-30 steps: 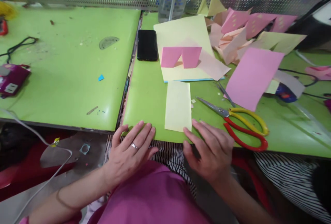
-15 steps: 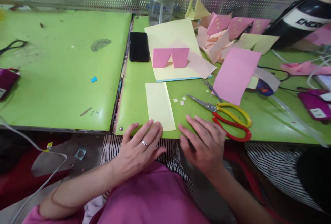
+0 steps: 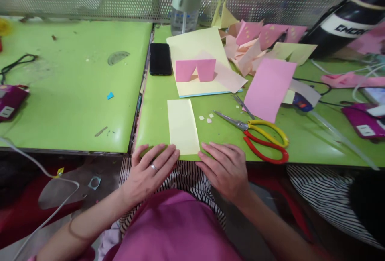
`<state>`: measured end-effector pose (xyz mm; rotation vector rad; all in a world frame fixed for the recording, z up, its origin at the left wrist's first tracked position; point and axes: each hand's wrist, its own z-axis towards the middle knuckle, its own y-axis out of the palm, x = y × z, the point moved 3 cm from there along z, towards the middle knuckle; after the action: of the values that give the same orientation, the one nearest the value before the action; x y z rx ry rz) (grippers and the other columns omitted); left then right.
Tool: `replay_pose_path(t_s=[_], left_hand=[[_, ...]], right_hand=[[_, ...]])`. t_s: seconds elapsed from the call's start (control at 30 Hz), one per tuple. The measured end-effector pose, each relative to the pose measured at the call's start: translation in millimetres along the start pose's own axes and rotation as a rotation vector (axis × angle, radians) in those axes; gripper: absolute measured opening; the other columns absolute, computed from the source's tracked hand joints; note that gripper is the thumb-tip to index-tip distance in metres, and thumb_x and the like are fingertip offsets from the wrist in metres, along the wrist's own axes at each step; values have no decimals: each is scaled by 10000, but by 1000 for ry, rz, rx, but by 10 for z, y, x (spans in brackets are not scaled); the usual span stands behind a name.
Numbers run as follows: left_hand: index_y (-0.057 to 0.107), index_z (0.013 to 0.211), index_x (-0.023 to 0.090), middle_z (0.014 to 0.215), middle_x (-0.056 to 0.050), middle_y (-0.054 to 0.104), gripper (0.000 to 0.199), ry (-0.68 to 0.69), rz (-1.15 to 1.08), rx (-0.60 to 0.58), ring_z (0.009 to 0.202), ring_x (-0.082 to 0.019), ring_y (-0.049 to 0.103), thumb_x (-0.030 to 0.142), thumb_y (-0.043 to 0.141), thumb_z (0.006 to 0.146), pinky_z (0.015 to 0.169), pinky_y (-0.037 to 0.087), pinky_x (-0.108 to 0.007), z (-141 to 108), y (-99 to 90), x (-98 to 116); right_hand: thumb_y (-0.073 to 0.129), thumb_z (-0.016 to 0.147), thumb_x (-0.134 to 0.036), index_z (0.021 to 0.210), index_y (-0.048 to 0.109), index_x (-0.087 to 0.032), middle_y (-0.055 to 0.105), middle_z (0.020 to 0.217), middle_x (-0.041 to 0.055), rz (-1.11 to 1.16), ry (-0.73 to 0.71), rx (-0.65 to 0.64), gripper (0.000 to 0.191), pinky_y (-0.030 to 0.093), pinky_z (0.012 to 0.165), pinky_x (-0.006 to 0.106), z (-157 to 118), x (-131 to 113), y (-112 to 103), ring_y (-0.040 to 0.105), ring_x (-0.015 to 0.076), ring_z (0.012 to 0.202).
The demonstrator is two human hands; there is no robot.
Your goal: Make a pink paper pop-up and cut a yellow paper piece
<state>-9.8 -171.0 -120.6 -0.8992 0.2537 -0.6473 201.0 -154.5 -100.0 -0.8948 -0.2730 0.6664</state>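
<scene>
A pale yellow paper rectangle (image 3: 183, 126) lies flat at the front edge of the green table. My left hand (image 3: 153, 172) rests at that edge, fingers stretched out, its fingertips at the paper's lower left corner. At the lower right corner is my right hand (image 3: 227, 168), fingers extended and palm down, holding nothing. Scissors with one yellow and one red handle (image 3: 255, 132) lie beyond the right hand, blades slightly apart. Several tiny paper squares (image 3: 209, 120) are scattered between paper and scissors. Behind stands a folded pink paper piece (image 3: 195, 70) on larger cream sheets (image 3: 198, 44).
A black phone (image 3: 160, 59) and a clear bottle with a green lid (image 3: 185, 8) are at the back. To the right are a pink sheet (image 3: 269, 88), tweezers (image 3: 244, 106), crumpled paper scraps (image 3: 246, 54), a black bottle (image 3: 343, 24) and cables. A protractor (image 3: 118, 58) lies left.
My right hand has moved left, close to the yellow paper's lower right corner. My left hand has shifted slightly left, uncovering more of the paper's lower edge. The view has tilted slightly.
</scene>
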Motion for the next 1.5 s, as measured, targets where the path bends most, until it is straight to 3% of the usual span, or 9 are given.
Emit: replay_pose_path(t_s=[0.27,0.37,0.53,0.73,0.87,1.03,1.17,1.3,1.5], left_hand=[[681,1021,208,997,-63,756,222,-86,-33,167,949,-219,639,229,782,825,956,428,-384,45,-247,-90],[649,901,190,834,-37,708,37,-215,-409,28,800,-168,626,207,682,901,780,477,-303,63,-277,-6],[676,1016,156,926,-84,728,355,-860,-1365,-424,737,-158,654,492,588,941,666,511,-273,87,23,322],[704,979,115,886,-114,746,512,-1349,-1790,-244,692,-162,692,609,617,877,603,522,-250,5,354,531],[708,957,123,854,-110,752,520,-1363,-1792,-334,661,-163,702,627,618,865,551,495,-229,-87,320,575],[715,1064,143,892,-99,760,568,-1172,-1617,-496,675,-145,698,658,640,834,584,485,-220,-42,200,522],[727,1051,114,868,-129,761,737,-1177,-1660,-623,621,-159,690,777,477,849,532,478,-235,-20,285,433],[729,1016,103,834,-135,765,731,-1247,-1714,-521,607,-162,696,755,424,886,507,466,-225,-13,388,341],[737,990,87,835,-152,777,593,-1309,-1751,-397,597,-157,701,643,558,886,500,482,-220,18,383,343]], right_hand=[[742,857,-207,907,640,-240,793,921,-14,120,19,26,119,449,936,364,37,12,-35,698,166,918],[747,839,-157,876,634,-244,779,824,-43,86,-18,80,148,443,925,349,71,12,-110,695,146,853],[729,855,-155,939,649,-229,782,814,-24,-26,-60,138,138,454,926,357,81,-117,-178,691,154,846],[643,917,-221,1161,645,-223,776,1070,50,-27,-122,37,244,469,988,382,-98,37,-359,684,190,1009],[521,948,-206,1381,509,-50,634,1316,260,-376,218,-158,461,506,952,496,-230,743,-598,635,362,1177],[427,939,-293,1250,611,-137,744,1094,154,-222,332,-438,394,568,806,458,-250,1194,-675,719,327,964],[484,801,-277,1126,636,-153,733,1076,161,-136,398,-615,380,568,752,457,-76,1186,-683,711,340,924],[510,744,-272,1028,638,-186,739,1010,149,-76,440,-694,324,567,724,433,-47,1040,-726,717,322,858],[602,769,-356,1085,620,-282,762,840,34,217,444,-534,325,557,524,334,-401,840,-716,715,242,641]])
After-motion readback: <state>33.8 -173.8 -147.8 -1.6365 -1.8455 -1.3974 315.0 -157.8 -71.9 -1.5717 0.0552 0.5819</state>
